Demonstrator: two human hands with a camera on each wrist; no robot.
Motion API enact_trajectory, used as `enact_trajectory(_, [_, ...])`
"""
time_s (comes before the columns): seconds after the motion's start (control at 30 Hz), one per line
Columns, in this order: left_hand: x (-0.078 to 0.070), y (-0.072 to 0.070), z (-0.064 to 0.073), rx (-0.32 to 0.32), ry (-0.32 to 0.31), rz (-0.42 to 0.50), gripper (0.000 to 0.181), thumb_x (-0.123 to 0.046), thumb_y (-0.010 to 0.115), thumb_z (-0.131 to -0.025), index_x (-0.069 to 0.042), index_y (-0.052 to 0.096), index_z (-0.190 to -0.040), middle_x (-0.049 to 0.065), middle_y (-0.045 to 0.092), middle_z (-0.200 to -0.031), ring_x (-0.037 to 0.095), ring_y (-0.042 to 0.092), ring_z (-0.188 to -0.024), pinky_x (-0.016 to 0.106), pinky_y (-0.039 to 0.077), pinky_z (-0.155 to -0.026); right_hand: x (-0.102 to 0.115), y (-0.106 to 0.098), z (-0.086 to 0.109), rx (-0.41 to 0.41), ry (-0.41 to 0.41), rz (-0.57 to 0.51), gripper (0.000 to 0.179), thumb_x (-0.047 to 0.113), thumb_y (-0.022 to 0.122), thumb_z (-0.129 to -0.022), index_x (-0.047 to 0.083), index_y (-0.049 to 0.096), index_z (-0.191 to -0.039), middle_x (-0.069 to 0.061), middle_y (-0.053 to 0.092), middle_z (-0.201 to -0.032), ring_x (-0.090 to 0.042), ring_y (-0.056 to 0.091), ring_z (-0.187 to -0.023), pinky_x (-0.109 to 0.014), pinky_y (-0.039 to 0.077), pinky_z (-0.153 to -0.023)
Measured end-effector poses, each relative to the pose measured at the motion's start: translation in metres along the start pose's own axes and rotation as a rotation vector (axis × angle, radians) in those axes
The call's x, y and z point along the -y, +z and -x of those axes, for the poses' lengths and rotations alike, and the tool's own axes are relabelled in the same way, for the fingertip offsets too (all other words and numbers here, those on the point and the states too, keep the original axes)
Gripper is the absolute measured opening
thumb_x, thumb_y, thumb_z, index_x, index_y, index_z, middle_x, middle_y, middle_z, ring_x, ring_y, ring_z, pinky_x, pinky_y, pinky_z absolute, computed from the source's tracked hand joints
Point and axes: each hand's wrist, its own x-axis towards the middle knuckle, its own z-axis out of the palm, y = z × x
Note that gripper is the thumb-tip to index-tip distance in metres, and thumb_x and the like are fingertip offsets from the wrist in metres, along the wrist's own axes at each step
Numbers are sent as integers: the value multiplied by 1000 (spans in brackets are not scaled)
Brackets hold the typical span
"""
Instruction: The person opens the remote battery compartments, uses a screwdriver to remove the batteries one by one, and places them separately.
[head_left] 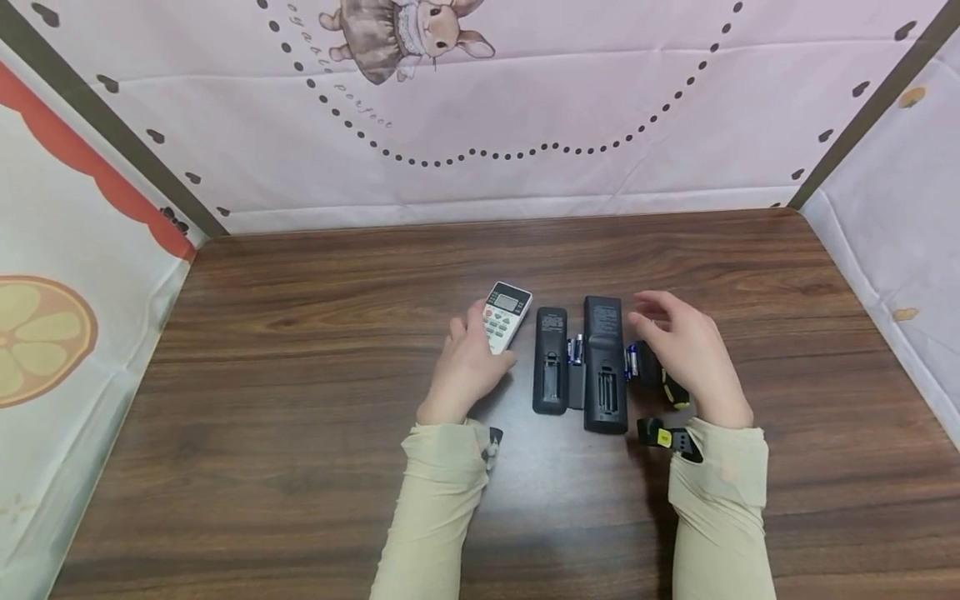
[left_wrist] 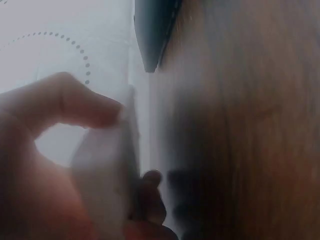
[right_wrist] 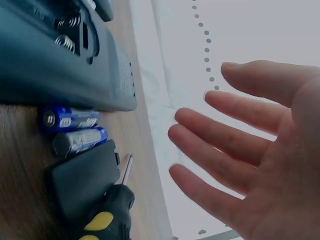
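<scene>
My left hand point(head_left: 467, 371) grips a white air-conditioner remote point(head_left: 507, 308) by its sides, its screen and buttons facing up. In the left wrist view, thumb and fingers hold the blurred remote point(left_wrist: 102, 172) just over the wood. My right hand point(head_left: 696, 354) hovers with relaxed fingers, holding nothing, right of a large black remote point(head_left: 603, 333). That remote lies face down, its battery bay uncovered. Blue batteries point(right_wrist: 70, 120), a black battery cover point(right_wrist: 85, 182) and a black-and-yellow screwdriver point(right_wrist: 117, 205) lie below the right hand.
Between the hands, a smaller black remote point(head_left: 551, 333) lies back up with its battery bay bare. Beside it sit more batteries point(head_left: 575, 350) and another cover point(head_left: 576, 392). Printed cloth walls point(head_left: 600, 100) border the wooden table point(head_left: 300, 400) at the back and sides.
</scene>
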Motion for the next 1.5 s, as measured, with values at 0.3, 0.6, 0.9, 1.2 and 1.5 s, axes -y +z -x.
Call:
enact_trajectory(0.3, [-6, -8, -1, 98, 98, 390, 69, -52, 54, -81, -22, 28, -137, 8, 53, -108, 21, 52, -81, 31, 43, -64, 30, 12, -4, 21, -192, -5, 45, 35, 52, -89, 18, 44, -131, -4, 58, -112, -22, 56, -101, -43, 44, -83])
enact_trajectory(0.6, [-7, -17, 6, 404, 237, 974, 44, -39, 45, -91, -16, 40, -128, 22, 53, -106, 38, 53, -76, 35, 47, -52, 61, 29, -1, 99, -385, -1, 48, 27, 56, -88, 23, 40, -134, 2, 61, -102, -11, 58, -90, -38, 47, -76])
enact_trajectory(0.9, [-7, -17, 12, 517, 280, 1147, 46, -41, 40, -92, -8, 44, -124, 18, 54, -78, 21, 55, -61, 30, 42, -42, 71, 35, 5, 36, -465, -4, 51, 30, 57, -87, 23, 39, -134, 7, 59, -95, -7, 57, -82, -34, 47, -68])
enact_trajectory(1.2, [-6, -16, 12, 495, 311, 1208, 43, -36, 39, -93, -7, 43, -125, 18, 55, -87, 24, 55, -68, 33, 46, -49, 81, 42, 10, -12, -503, -1, 47, 23, 58, -87, 18, 43, -131, 6, 56, -90, -7, 55, -78, -29, 46, -63])
enact_trajectory(1.5, [-9, -16, 11, 378, 300, 1316, 42, -34, 41, -93, -4, 43, -121, 12, 57, -91, 19, 57, -68, 36, 49, -53, 91, 47, 17, -20, -534, 45, 35, 25, 59, -86, 20, 54, -121, 8, 54, -93, -5, 50, -74, -24, 42, -60])
